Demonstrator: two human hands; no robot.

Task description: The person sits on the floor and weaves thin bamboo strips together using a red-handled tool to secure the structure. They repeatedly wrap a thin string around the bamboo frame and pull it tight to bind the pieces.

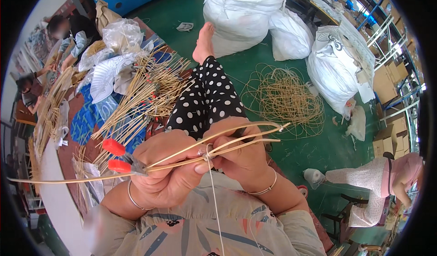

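Observation:
Above my lap, several thin bamboo strips [232, 147] meet and are bound by white string [214, 201], which hangs down over my shirt. One strip bends into a long loop, with a bit of white tie at its right end. My left hand [166, 174] is closed around the strips, its fingertips pinching beside the binding. Red-handled pliers [119, 166] stick out from the left of that hand; their jaws are mostly hidden. On the other side of the binding, my right hand [241, 158] grips the strips with thumb and bent fingers.
Bundled bamboo sticks [136, 101] with red tips lie left on a table, beside plastic bags [123, 35]. A tangle of cane coils [284, 99] and large white sacks [243, 17] rest on the green floor. Other people [79, 40] sit far left; another person [373, 183] is at right.

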